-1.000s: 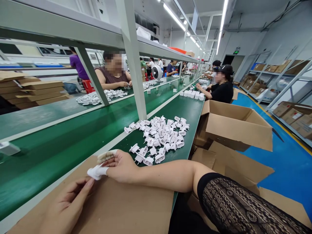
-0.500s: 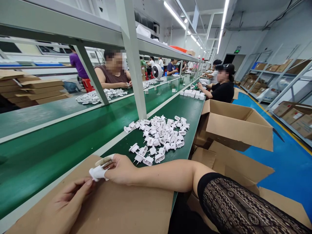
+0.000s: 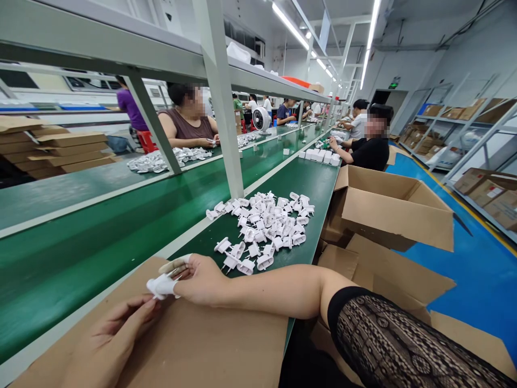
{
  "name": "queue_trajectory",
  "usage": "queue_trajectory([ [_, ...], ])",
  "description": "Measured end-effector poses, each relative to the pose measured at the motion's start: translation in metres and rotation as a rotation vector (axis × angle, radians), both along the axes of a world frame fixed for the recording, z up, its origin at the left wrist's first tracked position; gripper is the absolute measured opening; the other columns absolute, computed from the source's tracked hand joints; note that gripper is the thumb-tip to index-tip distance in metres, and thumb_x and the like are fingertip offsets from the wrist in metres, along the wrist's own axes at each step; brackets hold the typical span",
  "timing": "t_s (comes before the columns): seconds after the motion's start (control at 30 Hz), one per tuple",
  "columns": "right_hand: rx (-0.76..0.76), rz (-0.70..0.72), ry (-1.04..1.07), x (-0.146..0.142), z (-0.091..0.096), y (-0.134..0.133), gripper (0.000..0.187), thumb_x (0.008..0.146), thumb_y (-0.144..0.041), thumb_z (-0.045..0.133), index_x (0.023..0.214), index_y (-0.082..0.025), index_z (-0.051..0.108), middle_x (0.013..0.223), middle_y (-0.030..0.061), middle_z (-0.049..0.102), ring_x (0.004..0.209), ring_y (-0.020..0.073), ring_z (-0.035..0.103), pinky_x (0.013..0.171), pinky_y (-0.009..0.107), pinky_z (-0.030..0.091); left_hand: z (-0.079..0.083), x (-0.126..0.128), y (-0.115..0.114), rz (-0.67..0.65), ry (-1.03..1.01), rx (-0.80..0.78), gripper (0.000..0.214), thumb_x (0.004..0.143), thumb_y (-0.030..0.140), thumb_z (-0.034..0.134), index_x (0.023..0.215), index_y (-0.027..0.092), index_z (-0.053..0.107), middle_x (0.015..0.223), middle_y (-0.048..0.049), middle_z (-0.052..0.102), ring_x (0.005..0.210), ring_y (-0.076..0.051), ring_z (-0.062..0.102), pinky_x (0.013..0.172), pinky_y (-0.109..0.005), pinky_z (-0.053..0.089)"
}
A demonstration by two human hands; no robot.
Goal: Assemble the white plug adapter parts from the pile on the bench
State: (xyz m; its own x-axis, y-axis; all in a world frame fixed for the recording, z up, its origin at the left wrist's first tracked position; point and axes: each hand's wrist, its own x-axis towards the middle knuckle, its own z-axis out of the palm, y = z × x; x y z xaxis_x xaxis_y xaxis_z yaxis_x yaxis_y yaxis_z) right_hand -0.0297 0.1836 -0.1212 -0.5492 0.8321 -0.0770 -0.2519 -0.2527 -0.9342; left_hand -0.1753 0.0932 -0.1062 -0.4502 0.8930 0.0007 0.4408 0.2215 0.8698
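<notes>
A long factory hall runs away from the head camera, with a green assembly bench (image 3: pixel 121 226) under a grey steel shelf frame (image 3: pixel 218 91) on the left and storage racks of cardboard boxes (image 3: pixel 480 183) beside a blue floor (image 3: pixel 444 215) on the right. Co-workers sit along the bench; one across it, in a sleeveless brown top (image 3: pixel 188 126), has both hands by a heap of white parts (image 3: pixel 169 156), and what those hands hold is too small to tell. Just right of the bench stands an open cardboard carton (image 3: pixel 388 207), its flaps spread.

Nearer, a pile of white plug housings (image 3: pixel 262 231) lies loose on the green belt, just beyond the person's own right hand (image 3: pixel 200 280). That arm reaches in from the lower right, its black lace sleeve (image 3: pixel 388 339) cut off by the frame. Both hands hover over a brown cardboard sheet (image 3: pixel 210 345), with the white plug (image 3: pixel 162 286) between them, not resting on it. The left hand (image 3: pixel 111 339), cut off at the lower edge, pinches the plug's near end with its fingertips close together. The right fingers (image 3: pixel 173 264), pale and apparently wrapped, curl around the far end, hiding part of it, so its pins are hard to make out.
</notes>
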Motion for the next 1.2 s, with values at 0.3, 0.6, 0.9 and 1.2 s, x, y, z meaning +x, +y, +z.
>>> queue_trajectory([
  [0.3,0.010,-0.011,-0.020,0.002,0.000,-0.002,0.058,0.045,-0.031,0.101,0.097,-0.020,0.078,0.087,0.0005,0.071,0.075,0.0104,0.063,0.073,0.021,0.052,-0.011,-0.014,0.001,-0.058,-0.121,-0.135,0.085,0.044,0.090,0.075,0.098,0.024,0.074,0.102,-0.0061,0.079,0.105,-0.032,0.071,0.077,-0.030,0.057],
  [0.6,0.009,-0.017,-0.034,0.006,0.008,-0.006,0.060,0.042,-0.033,0.102,0.096,-0.020,0.079,0.086,-0.0010,0.069,0.076,0.0106,0.061,0.069,0.021,0.051,-0.002,-0.007,-0.001,-0.066,-0.077,-0.174,0.083,0.042,0.091,0.071,0.091,0.024,0.070,0.104,-0.0060,0.078,0.103,-0.031,0.069,0.075,-0.029,0.053],
  [0.9,0.021,-0.010,-0.019,0.003,0.003,-0.004,0.060,0.043,-0.034,0.101,0.098,-0.021,0.080,0.090,0.0004,0.071,0.078,0.0105,0.063,0.074,0.021,0.052,0.005,-0.001,-0.002,-0.075,-0.018,-0.137,0.073,0.043,0.087,0.072,0.080,0.023,0.069,0.097,-0.0062,0.079,0.092,-0.030,0.070,0.066,-0.027,0.052],
  [1.2,0.049,0.013,-0.069,0.005,0.004,-0.005,0.057,0.046,-0.035,0.100,0.098,-0.022,0.080,0.090,0.0001,0.071,0.080,0.0120,0.063,0.074,0.022,0.051,0.005,0.000,-0.004,-0.098,0.101,-0.107,0.078,0.049,0.094,0.064,0.079,0.023,0.071,0.089,-0.0069,0.078,0.081,-0.029,0.071,0.060,-0.028,0.055],
])
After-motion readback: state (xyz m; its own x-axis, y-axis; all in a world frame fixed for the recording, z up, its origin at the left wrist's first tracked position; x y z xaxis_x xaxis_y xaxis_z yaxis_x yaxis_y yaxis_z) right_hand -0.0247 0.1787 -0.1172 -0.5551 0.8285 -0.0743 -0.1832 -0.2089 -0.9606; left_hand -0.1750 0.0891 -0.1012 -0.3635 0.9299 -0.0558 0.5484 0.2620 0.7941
